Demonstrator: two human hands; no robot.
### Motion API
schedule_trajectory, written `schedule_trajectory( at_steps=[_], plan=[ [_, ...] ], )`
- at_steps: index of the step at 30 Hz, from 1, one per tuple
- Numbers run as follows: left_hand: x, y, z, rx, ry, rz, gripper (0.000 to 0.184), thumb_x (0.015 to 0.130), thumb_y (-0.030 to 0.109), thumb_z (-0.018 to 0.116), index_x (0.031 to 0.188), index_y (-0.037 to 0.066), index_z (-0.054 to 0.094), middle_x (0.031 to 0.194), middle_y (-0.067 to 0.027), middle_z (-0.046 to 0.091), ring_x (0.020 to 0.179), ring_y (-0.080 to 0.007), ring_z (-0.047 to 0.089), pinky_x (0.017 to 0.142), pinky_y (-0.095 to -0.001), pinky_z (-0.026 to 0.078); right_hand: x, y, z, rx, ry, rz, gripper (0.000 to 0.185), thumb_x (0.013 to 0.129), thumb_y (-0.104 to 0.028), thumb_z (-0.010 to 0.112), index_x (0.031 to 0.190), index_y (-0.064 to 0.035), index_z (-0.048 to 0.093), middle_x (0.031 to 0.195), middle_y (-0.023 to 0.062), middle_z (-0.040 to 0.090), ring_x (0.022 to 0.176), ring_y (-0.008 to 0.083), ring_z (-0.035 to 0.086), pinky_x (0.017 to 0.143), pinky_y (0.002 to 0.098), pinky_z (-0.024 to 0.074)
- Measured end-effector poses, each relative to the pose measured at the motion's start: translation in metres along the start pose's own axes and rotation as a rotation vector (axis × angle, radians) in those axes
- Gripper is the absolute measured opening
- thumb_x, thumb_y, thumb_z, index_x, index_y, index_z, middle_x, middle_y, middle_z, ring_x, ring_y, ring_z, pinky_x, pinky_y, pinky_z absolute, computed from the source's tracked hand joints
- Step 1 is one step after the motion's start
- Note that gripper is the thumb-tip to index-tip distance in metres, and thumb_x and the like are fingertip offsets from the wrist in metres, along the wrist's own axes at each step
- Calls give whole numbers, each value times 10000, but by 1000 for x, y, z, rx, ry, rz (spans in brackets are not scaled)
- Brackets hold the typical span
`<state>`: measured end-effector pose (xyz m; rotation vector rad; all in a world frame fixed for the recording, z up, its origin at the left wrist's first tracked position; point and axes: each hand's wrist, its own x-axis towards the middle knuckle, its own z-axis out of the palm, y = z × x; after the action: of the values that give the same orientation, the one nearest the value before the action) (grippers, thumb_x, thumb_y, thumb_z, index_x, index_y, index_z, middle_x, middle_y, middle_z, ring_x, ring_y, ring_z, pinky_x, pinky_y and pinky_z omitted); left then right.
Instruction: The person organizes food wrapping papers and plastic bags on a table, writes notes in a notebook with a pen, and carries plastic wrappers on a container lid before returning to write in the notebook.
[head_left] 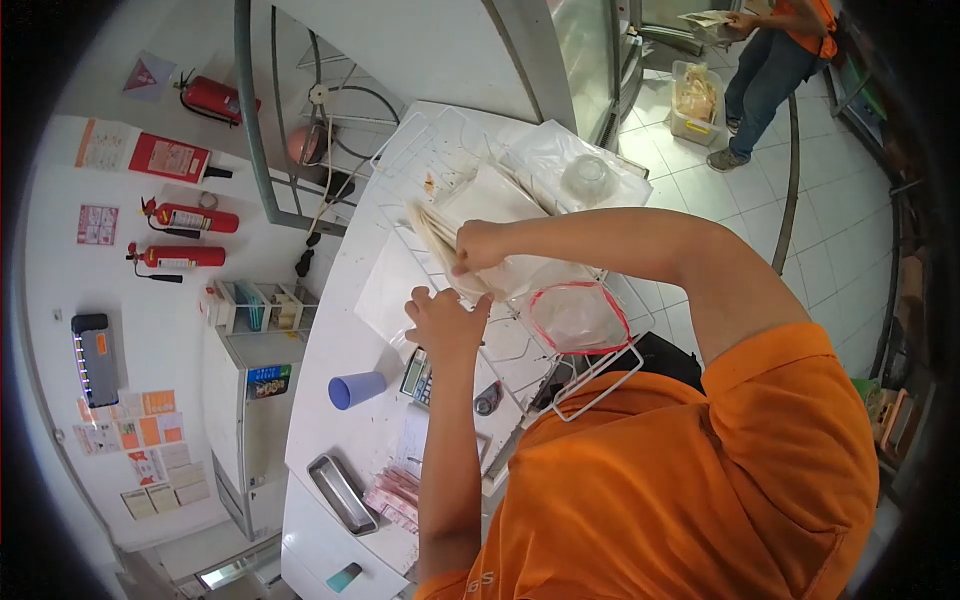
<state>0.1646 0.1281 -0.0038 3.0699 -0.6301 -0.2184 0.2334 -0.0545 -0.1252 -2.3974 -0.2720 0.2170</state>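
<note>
A bundle of thin cream-white bags or sheets point(432, 228) leans inside a white wire rack point(400, 150) on the table. My right hand point(482, 247) is closed at the near side of this bundle, its fingers pinching the pale, thin material. Just below it, my left hand point(447, 318) has its fingers spread and curved, close to the bundle's lower end; I see nothing held in it. A clear plastic bag with a red rim point(578, 318) lies right of my hands. Beneath my left wrist, a calculator point(414, 378) is partly covered.
The white table point(320, 420) carries a purple cup point(357, 390), a metal tray point(343, 494), pink slips point(395, 495), a teal cup point(344, 576) and a glass jar point(588, 180). A person in orange point(775, 70) stands at upper right beside a plastic bin point(697, 105).
</note>
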Motion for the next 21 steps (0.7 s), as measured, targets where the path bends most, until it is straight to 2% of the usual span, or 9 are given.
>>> schedule_trajectory(
  at_steps=[2,5,8,11,14,17,19,21],
  plan=[
    [5,5,1,80,-69,-26,409,817,450,877,1057,125,814,1363,-124,557,1351,-348,509,1005,-683,486,3,19,11,15,5,-98,595,900,-577,728,806,5,814,697,185,735,623,354,699,691,458,605],
    [14,-1,22,16,-55,-26,327,827,338,856,1067,120,816,1385,-128,550,1356,-353,500,1019,-680,482,-8,-21,-9,267,-4,358,571,830,-538,770,831,31,811,745,226,748,687,347,747,665,449,612],
    [13,-7,37,-78,36,-19,276,819,248,840,1068,132,817,1401,-137,546,1365,-371,505,1011,-689,488,-7,-37,-24,211,-69,405,527,776,-466,798,863,54,809,768,262,748,726,346,773,649,438,619],
    [12,-3,30,-188,-21,-37,235,852,236,819,1060,127,835,1505,-159,509,1393,-369,484,1000,-702,495,3,-45,-30,124,-165,386,513,763,-426,799,880,73,802,775,251,752,700,355,767,655,439,623],
    [7,5,16,-187,-56,-42,229,870,229,810,1073,127,836,1537,-169,489,1400,-379,480,998,-711,494,31,-11,32,-216,13,56,438,802,-361,747,822,75,785,744,235,746,655,362,751,647,436,619],
    [9,-6,28,-217,-21,-21,224,881,229,809,1084,138,840,1557,-187,475,1425,-398,464,1000,-704,497,12,-25,-9,42,-187,173,380,823,-305,734,793,71,770,713,234,736,645,362,744,652,436,620],
    [10,-12,38,-303,37,0,217,884,226,809,1083,147,844,1573,-202,462,1440,-413,450,1010,-696,493,1,-24,-20,111,-48,179,367,827,-283,738,784,80,765,697,241,727,643,366,744,651,440,617],
    [9,-13,44,-378,82,21,223,885,230,816,1092,155,847,1591,-233,442,1473,-441,418,1048,-674,466,-7,-31,-30,97,-37,209,371,822,-281,747,775,87,760,702,256,724,663,370,752,659,447,614]
  ],
)
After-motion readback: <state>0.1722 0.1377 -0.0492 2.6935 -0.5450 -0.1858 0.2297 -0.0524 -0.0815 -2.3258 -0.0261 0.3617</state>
